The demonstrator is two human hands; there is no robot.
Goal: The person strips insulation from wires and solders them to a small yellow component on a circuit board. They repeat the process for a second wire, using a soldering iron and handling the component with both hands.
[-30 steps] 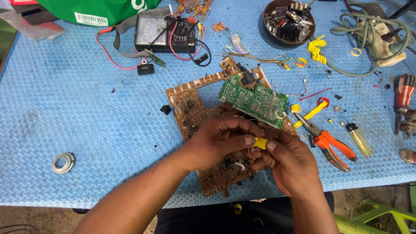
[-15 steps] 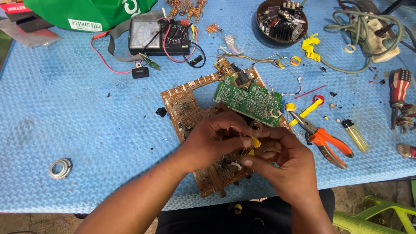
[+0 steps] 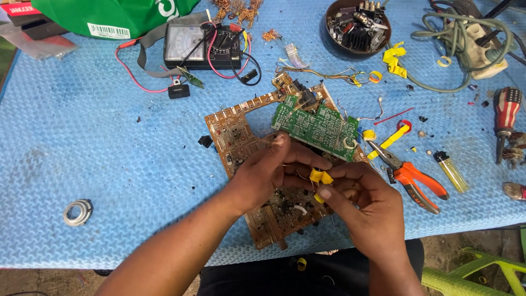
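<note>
Because it is small and light, the yellow tape (image 3: 319, 177) is pinched between both hands just above the brown board (image 3: 235, 137), close to the body where the head camera looks straight down on it. The left hand (image 3: 274, 172) grips one side of the tape with thumb and fingertips, its forefinger stretched toward the green board (image 3: 318, 126); the right hand (image 3: 364, 205) clasps the other side, thumb pressed on top, so the strip stays taut between them. A thin wire seems to run from the fingers, though it is too fine to tell where it ends. The green board lies tilted on the brown board's far corner, both flat on the blue bench (image 3: 82, 137). Orange pliers (image 3: 411, 175) and a yellow lighter (image 3: 452, 171) lie just to the right, within easy reach. Farther off sit a meter (image 3: 203, 46) with red and black leads, a bowl (image 3: 357, 24) of parts, a screwdriver (image 3: 505, 118) and a metal ring (image 3: 77, 212) near the left edge.
</note>
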